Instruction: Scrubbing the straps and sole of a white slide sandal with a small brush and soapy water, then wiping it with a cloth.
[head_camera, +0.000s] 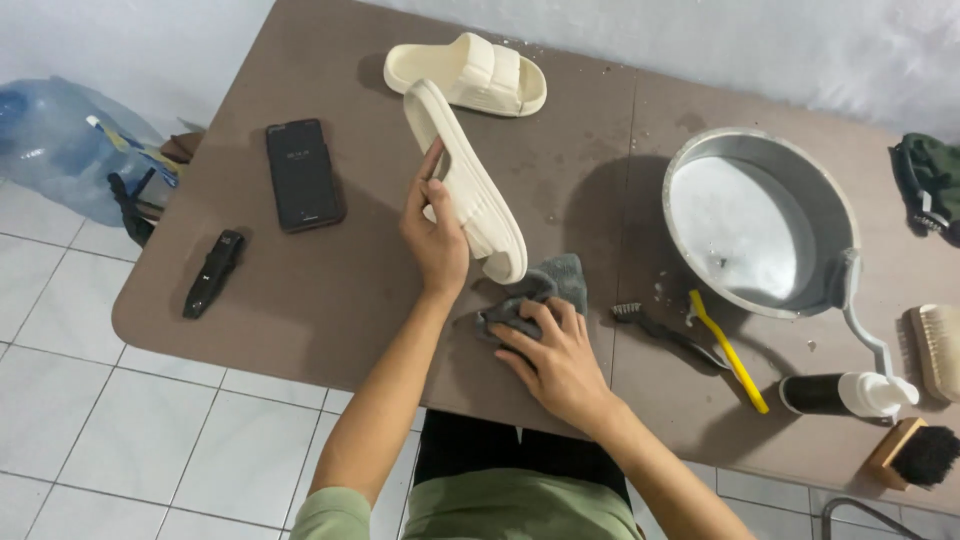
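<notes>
The person's left hand (435, 235) holds up a cream foam slide sandal (465, 185) on its edge, tilted, with its heel end low near the middle of the brown worktop (330, 290). The thumb sits on one side and the fingers (428, 170) curl round the sole, so the hand is closed on the sandal. The toe end points away toward a second cream foam sandal (470, 75), which lies flat at the far edge of the worktop.

The right hand (555, 355) presses down on a grey crumpled cloth (545, 290) that lies on the worktop just under the low end of the held sandal. Its fingers are bent and bunch the cloth up.

To the left of the hands lies a black flat phone (303, 175), and further left a small black folded tool (212, 272). To the right stands a round grey metal basin (762, 220) with soapy water in it. Between the cloth and the basin lie a small dark brush (660, 330) and a yellow toothbrush (730, 352). A black bottle with a white pump top (845, 393) lies on its side near them. A pale bristle brush (935, 350) and a wooden brush with black bristles (915, 452) sit at the right edge. A big clear blue water jug (60, 145) rests on the white tiled floor (120, 430).
</notes>
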